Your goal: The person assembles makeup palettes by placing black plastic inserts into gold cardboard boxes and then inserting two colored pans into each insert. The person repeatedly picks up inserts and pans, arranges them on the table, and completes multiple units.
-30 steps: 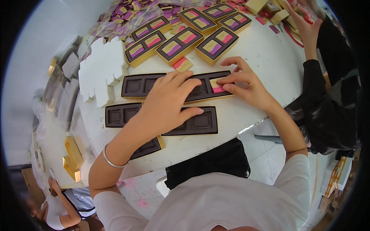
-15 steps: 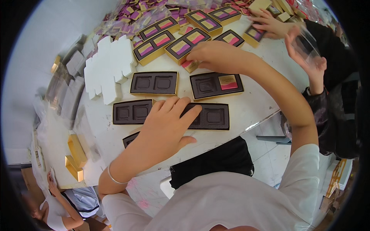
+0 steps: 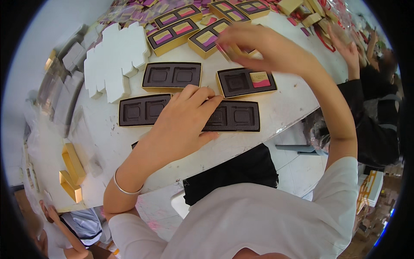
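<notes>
My right hand, blurred, pinches a small pink-and-gold wrapped square above a gold box. One pocket of that box's dark insert holds a similar pink-and-gold square; its left pocket is bare. My left hand lies across a nearer box, its fingers bent at the top edge and its thumb at the lower edge. Part of this box is hidden under the hand. Two more boxes with unfilled inserts lie close by: a left box and an upper box.
Filled gold boxes stand at the back before a heap of purple and pink squares. A white carton stack is at left, near gold sleeves. A co-worker's hand is raised at right.
My right hand has lifted the wrapped square off the filled boxes, moving slightly right. My left hand stays on the box. The co-worker's other hand and the box it touched have left view; the view has shifted.
</notes>
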The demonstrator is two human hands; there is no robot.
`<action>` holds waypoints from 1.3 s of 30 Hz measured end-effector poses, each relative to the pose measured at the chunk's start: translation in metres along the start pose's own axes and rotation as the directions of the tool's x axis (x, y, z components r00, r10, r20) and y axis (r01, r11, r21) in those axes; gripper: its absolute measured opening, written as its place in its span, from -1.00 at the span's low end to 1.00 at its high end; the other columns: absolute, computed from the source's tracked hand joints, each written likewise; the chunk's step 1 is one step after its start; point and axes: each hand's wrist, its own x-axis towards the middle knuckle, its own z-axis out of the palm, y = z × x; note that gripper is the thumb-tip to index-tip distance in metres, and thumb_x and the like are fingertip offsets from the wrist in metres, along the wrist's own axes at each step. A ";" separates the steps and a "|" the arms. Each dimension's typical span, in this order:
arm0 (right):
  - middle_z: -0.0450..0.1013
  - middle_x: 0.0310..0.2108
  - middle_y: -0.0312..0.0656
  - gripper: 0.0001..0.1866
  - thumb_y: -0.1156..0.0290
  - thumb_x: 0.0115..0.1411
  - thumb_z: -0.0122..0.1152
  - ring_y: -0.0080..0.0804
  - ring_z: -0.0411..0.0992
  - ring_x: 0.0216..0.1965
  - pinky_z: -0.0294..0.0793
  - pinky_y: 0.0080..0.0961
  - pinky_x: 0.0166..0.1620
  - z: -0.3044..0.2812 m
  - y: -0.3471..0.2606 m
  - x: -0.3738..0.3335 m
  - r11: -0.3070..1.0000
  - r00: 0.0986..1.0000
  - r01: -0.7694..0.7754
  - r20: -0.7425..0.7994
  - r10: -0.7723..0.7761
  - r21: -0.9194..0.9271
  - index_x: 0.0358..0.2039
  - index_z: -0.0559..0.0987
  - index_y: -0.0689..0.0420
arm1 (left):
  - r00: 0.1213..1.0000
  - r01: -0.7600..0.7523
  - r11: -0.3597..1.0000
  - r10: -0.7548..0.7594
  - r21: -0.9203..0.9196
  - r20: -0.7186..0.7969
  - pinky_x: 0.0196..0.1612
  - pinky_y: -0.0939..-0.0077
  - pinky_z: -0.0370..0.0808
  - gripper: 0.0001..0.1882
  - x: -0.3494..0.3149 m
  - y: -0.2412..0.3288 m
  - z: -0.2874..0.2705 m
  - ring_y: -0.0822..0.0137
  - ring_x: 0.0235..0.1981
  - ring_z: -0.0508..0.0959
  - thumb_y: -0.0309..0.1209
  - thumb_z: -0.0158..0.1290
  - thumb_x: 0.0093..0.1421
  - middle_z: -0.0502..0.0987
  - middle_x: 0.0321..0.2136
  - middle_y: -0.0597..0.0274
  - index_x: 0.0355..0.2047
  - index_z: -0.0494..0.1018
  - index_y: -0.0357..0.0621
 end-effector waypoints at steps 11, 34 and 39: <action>0.42 -0.10 -0.06 -0.64 0.55 -0.10 0.29 -0.09 0.36 -0.02 0.33 -0.21 0.07 0.060 -0.056 -0.100 0.980 0.990 0.084 -0.123 -0.062 0.180 -0.21 0.53 0.28 | 0.999 0.040 0.998 -0.040 -0.044 0.018 -0.01 0.34 0.33 -0.37 0.001 0.001 0.000 0.12 -0.07 0.33 -0.45 0.30 -0.21 0.36 -0.13 0.12 -0.07 0.36 -0.30; 0.41 -0.31 -0.27 -0.84 0.60 -0.04 0.27 -0.38 0.31 -0.27 0.22 -0.39 -0.17 0.052 -0.052 -0.085 0.960 0.993 -0.105 -0.018 0.113 0.260 -0.39 0.57 0.12 | 0.997 0.063 0.997 -0.061 -0.039 0.040 -0.02 0.32 0.34 -0.37 0.005 0.009 -0.004 0.10 -0.07 0.32 -0.41 0.29 -0.20 0.35 -0.14 0.13 -0.06 0.36 -0.28; 0.46 -0.29 -0.23 -0.84 0.62 0.05 0.15 -0.38 0.38 -0.22 0.35 -0.50 -0.17 0.017 -0.015 -0.073 0.870 0.890 -0.215 -0.276 0.362 0.444 -0.31 0.55 0.16 | 0.999 0.038 0.996 -0.039 0.082 0.009 -0.11 0.35 0.38 -0.33 0.007 0.009 0.000 0.14 -0.12 0.33 -0.29 0.27 -0.15 0.32 -0.17 0.14 -0.02 0.33 -0.29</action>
